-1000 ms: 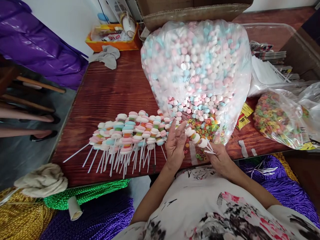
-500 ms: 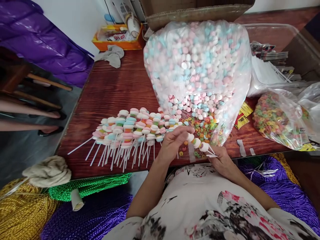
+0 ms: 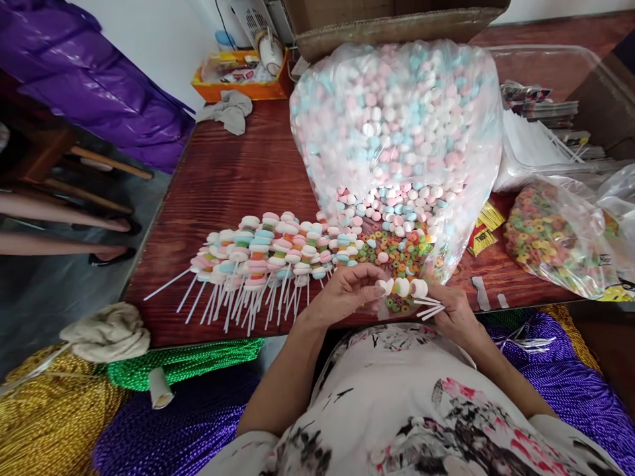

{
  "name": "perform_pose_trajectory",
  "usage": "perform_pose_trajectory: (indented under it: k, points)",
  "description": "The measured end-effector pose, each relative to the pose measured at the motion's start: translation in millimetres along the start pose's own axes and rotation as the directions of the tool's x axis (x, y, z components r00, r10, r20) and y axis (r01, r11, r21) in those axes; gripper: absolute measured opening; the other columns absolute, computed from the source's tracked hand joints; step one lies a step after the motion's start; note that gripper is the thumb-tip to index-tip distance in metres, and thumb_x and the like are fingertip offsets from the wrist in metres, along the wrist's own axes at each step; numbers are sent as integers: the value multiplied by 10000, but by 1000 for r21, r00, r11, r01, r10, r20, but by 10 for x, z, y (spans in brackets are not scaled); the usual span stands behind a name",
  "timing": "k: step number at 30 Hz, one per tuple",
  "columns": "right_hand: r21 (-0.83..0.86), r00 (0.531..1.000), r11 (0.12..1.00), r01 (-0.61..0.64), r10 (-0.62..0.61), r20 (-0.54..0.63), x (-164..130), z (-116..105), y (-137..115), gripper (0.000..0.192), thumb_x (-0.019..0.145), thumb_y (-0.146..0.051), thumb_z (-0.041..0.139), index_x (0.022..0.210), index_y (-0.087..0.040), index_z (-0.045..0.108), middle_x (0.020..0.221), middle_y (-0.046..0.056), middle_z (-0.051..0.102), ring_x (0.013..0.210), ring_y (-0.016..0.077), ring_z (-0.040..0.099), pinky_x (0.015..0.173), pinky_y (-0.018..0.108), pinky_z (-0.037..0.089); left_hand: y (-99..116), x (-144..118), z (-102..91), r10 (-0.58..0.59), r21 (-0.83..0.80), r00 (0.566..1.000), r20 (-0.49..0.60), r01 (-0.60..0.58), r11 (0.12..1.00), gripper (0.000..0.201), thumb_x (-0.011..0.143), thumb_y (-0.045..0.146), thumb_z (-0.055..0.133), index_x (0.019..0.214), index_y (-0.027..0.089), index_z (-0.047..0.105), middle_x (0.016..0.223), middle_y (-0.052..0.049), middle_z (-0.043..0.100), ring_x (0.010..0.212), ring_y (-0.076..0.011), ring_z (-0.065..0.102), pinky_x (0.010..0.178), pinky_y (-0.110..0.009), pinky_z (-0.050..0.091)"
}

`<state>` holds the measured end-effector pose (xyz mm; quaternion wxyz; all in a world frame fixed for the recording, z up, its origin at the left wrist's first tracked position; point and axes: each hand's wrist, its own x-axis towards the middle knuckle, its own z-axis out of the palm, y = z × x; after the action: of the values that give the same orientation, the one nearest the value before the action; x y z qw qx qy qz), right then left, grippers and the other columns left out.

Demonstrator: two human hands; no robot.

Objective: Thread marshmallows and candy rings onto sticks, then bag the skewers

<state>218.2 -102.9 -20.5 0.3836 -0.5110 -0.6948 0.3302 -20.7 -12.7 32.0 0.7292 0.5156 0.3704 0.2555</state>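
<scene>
Left hand [image 3: 347,291], fingers curled, pinches the tip of a candy skewer [image 3: 403,288] held level over the near edge of the desk [image 3: 233,178]. Right hand [image 3: 454,314] grips its white sticks [image 3: 429,307], closed around them, beside the finished skewers [image 3: 268,254].

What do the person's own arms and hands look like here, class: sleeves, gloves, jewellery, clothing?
Both forearms are bare, with no sleeves reaching them. The left hand and right hand wear no gloves, and no rings or watch can be seen. The garment on the body is white with a black, pink and red floral print.
</scene>
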Motion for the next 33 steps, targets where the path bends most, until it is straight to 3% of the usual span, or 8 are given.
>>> perform_pose_trajectory:
  k: [11, 15, 21, 23, 25, 28, 30, 33]
  points:
    - [118, 992, 993, 10, -25, 124, -51, -46, 61, 230, 976, -167, 483, 1030, -207, 703, 729, 0, 664, 623, 127, 583, 609, 238, 422, 10, -42, -46, 77, -105, 980, -186, -97, 990, 155, 704, 246, 838, 713, 136, 729, 621, 2, 649, 394, -62, 532, 360, -164, 446]
    - [156, 998, 987, -26, 17, 62, -87, -53, 160, 249, 990, -202, 473, 862, -187, 686, 692, 0, 624, 608, 122, 547, 605, 238, 424, 46, -86, -126, 97, -148, 944, -317, -150, 978, 180, 695, 271, 845, 752, 150, 723, 610, 4, 658, 405, -67, 518, 347, -164, 420]
    - [156, 999, 987, -47, 44, 27, -112, -10, 243, 272, 972, -281, 537, 738, -186, 637, 621, -8, 552, 542, 112, 453, 542, 242, 397, -4, 73, -60, 155, -223, 962, -226, -206, 953, 241, 731, 358, 821, 775, 156, 698, 825, -65, 744, 600, -137, 650, 476, -235, 536]
    - [165, 998, 985, -58, 58, 1, -121, -3, 227, 259, 965, -303, 549, 754, -185, 644, 607, -7, 547, 528, 113, 440, 521, 245, 388, -64, 130, 25, 227, -133, 898, -377, -295, 946, 216, 782, 353, 787, 834, 167, 690, 939, -70, 760, 633, -140, 683, 483, -228, 549]
    - [165, 997, 983, -79, 81, -4, -114, -4, 179, 240, 962, -309, 549, 785, -188, 655, 589, -12, 537, 513, 114, 429, 503, 244, 377, -119, 165, 111, 365, 62, 778, -512, -390, 919, 164, 806, 307, 774, 868, 177, 695, 961, -54, 768, 689, -146, 718, 575, -249, 601]
    - [173, 995, 980, -99, 100, 5, -55, -14, 42, 226, 971, -262, 509, 824, -195, 668, 599, -17, 548, 511, 109, 433, 505, 234, 376, -176, 183, 218, 600, 338, 642, -477, -496, 800, 84, 800, 214, 782, 862, 194, 729, 954, -36, 783, 871, -177, 748, 840, -337, 627]
    - [180, 995, 978, -100, 100, 11, 2, -24, -68, 231, 978, -218, 472, 876, -195, 678, 638, -13, 578, 534, 109, 462, 528, 231, 391, -206, 180, 265, 663, 397, 622, -416, -532, 748, 83, 823, 182, 758, 900, 211, 749, 999, -37, 789, 972, -193, 742, 933, -370, 601]
    - [171, 994, 979, -108, 106, 20, 49, -30, -183, 234, 982, -190, 450, 939, -195, 680, 667, -11, 590, 560, 114, 489, 550, 234, 401, -261, 171, 304, 646, 377, 679, -349, -529, 760, 156, 901, 187, 666, 1021, 225, 758, 1109, -59, 776, 1063, -216, 727, 971, -406, 587]
